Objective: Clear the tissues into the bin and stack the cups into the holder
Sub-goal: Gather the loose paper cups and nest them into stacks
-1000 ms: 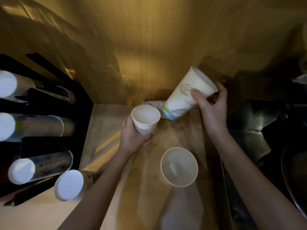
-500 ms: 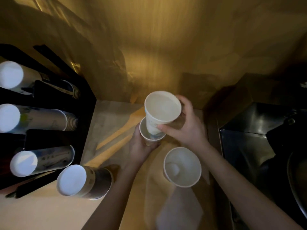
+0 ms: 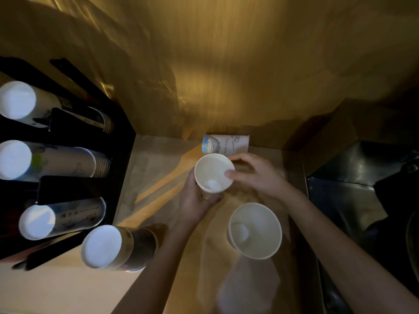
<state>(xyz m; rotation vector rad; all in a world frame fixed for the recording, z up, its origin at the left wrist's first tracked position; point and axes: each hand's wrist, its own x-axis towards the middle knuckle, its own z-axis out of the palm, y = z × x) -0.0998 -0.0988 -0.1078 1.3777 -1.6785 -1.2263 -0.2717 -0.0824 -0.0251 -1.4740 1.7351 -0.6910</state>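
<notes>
Since a moment ago, the cup our right hand [image 3: 256,175] carried has gone down into the cup held by our left hand [image 3: 199,200], and the two now sit nested as one stack [image 3: 213,173]. Our left hand wraps the stack from below and the left, fingers clenched around its wall. Our right hand rests beside the stack's right edge, thumb touching the rim and the other fingers loosely spread; it grasps nothing that we can see.

Just beyond our right hand, against the wall [image 3: 226,64], another cup [image 3: 225,144] lies on its side with its printed drawing facing us. Nearer to us than our right hand, an open cup [image 3: 255,231] stands upright on the table [image 3: 156,168], apart from both hands. A pale blurred patch [image 3: 247,288] lies on the table below it; we cannot tell whether it is a tissue.

Left of our left forearm, a capped stack of cups [image 3: 113,247] lies tilted on the table. Farther left, the black holder [image 3: 74,184] carries three rows of cups [image 3: 52,159] lying on their sides, bases toward us. To the right of our right arm a dark metal surface [image 3: 347,177] adjoins the table.
</notes>
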